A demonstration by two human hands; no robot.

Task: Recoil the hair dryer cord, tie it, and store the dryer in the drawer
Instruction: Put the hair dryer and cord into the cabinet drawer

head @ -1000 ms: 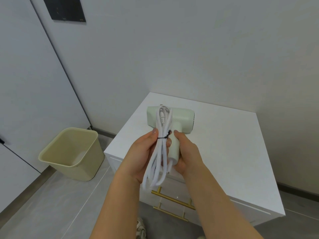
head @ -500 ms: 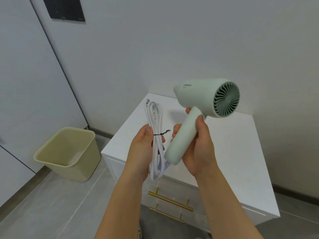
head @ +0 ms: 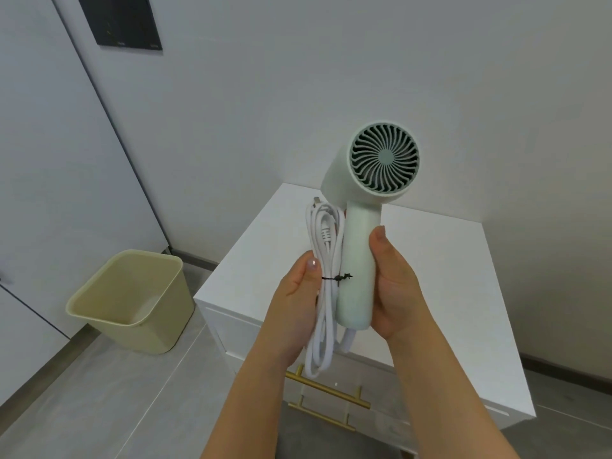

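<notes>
Now dryer (head: 357, 260) upright, seemingly touching tied cord (head: 326, 293)

Soft even light (wide-angle bending edges), perhaps slightly blurred.

Two bare forearms rose from the lower edge of the head view, with no sleeve, watch or band on either as far as the frame reached. The left hand (head: 293, 313) wore no ring that could be seen, and its thumbnail was short and rounded with a pale, glossy, faintly pearly finish. The right hand (head: 395, 293) likewise showed no ring; its thumbnail faced away and could not be judged
</notes>
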